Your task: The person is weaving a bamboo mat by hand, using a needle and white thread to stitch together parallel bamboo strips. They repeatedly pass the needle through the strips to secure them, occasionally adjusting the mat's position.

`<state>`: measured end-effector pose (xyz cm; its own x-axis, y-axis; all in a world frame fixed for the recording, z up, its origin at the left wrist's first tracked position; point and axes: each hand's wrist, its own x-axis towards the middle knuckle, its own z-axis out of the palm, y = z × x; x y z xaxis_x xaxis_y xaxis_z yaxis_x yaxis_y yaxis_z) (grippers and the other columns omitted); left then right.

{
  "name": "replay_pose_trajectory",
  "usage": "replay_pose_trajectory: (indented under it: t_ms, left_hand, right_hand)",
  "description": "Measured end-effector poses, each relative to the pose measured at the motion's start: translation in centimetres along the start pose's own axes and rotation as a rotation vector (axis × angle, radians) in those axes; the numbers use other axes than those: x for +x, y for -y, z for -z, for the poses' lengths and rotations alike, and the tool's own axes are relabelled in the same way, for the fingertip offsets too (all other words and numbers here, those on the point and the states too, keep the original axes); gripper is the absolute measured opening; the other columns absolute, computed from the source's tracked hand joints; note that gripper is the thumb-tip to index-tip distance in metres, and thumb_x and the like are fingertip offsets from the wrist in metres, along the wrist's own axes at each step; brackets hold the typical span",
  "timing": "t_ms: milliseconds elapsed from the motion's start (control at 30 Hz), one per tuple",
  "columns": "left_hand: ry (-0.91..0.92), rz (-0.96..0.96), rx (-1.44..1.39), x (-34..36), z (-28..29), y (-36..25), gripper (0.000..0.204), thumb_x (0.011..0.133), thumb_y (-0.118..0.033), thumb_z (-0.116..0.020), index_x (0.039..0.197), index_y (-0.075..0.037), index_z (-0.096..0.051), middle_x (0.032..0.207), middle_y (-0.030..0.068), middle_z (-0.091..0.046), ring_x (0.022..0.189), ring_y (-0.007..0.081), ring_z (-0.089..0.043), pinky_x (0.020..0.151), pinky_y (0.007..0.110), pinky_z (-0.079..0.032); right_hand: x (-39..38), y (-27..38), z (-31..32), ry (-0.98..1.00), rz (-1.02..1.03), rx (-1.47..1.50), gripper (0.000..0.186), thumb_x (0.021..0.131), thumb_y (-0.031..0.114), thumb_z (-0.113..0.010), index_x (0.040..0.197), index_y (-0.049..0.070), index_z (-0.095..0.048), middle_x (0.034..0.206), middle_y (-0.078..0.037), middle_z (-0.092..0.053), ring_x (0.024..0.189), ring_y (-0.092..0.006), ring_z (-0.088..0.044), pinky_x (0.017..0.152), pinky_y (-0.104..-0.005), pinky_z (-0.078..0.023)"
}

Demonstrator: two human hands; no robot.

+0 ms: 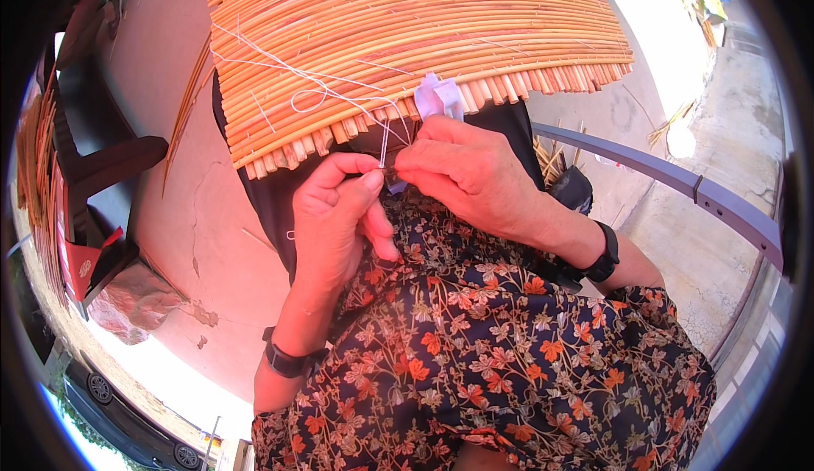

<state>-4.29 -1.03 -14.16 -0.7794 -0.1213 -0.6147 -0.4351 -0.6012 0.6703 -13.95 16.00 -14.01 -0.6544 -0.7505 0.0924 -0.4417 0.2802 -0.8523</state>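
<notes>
A mat of thin orange reeds [415, 22] fills the top of the head view, its cut ends along the near edge. Loose white string [309, 89] lies looped over it and hangs down to my hands. My left hand [339, 208] pinches the string between thumb and forefinger just below that edge. My right hand [475, 174] is closed close beside it, its fingertips pinched at the same string. A pale lilac cloth [439, 91] sits on the mat's edge just above my right hand. Patterned dark fabric [483, 344] covers my body below.
A dark bench or chair [110, 166] and bundles of sticks [38, 157] stand at the left, near a pinkish rock [136, 301]. A grey metal bar [657, 170] crosses the right side, with cut reeds [551, 161] beside it. A dark car [119, 412] shows at lower left.
</notes>
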Motion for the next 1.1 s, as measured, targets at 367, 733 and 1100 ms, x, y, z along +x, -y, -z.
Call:
replay_pose_trajectory:
  t_ms: [367, 733, 1100]
  left_hand:
    - [0.005, -0.035, 0.010, 0.30, 0.69, 0.19, 0.015, 0.095, -0.006, -0.063, 0.107, 0.002, -0.061, 0.057, 0.0080, -0.060, 0.036, 0.0140, -0.052, 0.034, 0.025, -0.044]
    - [-0.001, -0.073, 0.079, 0.12, 0.68, 0.11, 0.014, 0.095, -0.006, -0.064, 0.105, 0.002, -0.062, 0.060, 0.0070, -0.062, 0.038, 0.0116, -0.053, 0.036, 0.023, -0.044]
    - [-0.025, -0.140, 0.196, -0.08, 0.39, 0.01, 0.011, 0.095, -0.003, -0.064, 0.104, 0.003, -0.065, 0.063, 0.0045, -0.063, 0.045, 0.0080, -0.056, 0.039, 0.021, -0.046]
  right_hand:
    - [-0.13, 0.10, -0.06, -0.007, -0.053, 0.009, 0.009, 0.084, 0.006, -0.071, 0.092, 0.007, -0.067, 0.085, -0.010, -0.059, 0.076, -0.0310, -0.063, 0.065, -0.0381, -0.051]
    - [-0.14, 0.21, 0.08, 0.000, -0.036, 0.017, 0.012, 0.083, 0.004, -0.071, 0.093, 0.007, -0.066, 0.083, -0.009, -0.057, 0.074, -0.0309, -0.062, 0.063, -0.0385, -0.050]
    - [-0.17, 0.31, 0.09, 0.009, -0.035, 0.014, 0.011, 0.083, 0.005, -0.071, 0.093, 0.007, -0.066, 0.084, -0.010, -0.058, 0.076, -0.0311, -0.063, 0.064, -0.0388, -0.050]
